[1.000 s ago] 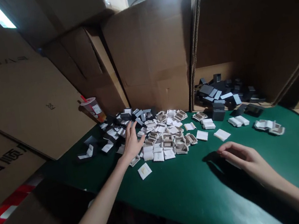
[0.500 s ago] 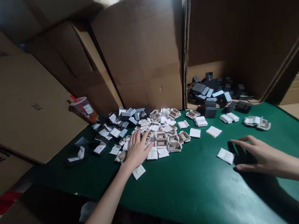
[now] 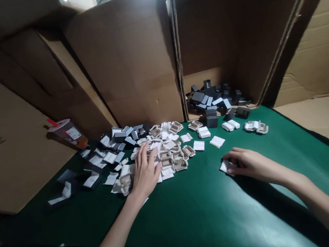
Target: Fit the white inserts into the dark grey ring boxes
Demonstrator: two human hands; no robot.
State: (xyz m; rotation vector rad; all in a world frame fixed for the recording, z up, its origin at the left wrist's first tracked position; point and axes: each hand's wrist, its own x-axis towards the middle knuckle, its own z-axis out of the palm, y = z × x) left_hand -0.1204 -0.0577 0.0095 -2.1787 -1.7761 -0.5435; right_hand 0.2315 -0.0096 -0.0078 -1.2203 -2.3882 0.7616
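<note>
My left hand [image 3: 145,172] lies flat with fingers spread on a heap of small white and tan pieces [image 3: 168,149] on the green table [image 3: 196,213]. Left of that heap lies a spread of dark grey pieces with white inserts [image 3: 109,148]. My right hand [image 3: 249,163] rests on the table to the right, its fingers curled over a single white piece [image 3: 226,166] that peeks out at the fingertips. Two more flat white pieces [image 3: 216,141] lie just beyond it.
A big open cardboard box [image 3: 233,43] lies on its side at the back right with several dark grey pieces [image 3: 214,97] inside. More cartons [image 3: 127,63] wall in the back and left. A plastic drink cup with a red straw [image 3: 67,132] leans at the left.
My right hand has drawn left and closed over the white piece it was reaching beside. My left hand slid nearer along the heap. The camera swung to the right.
</note>
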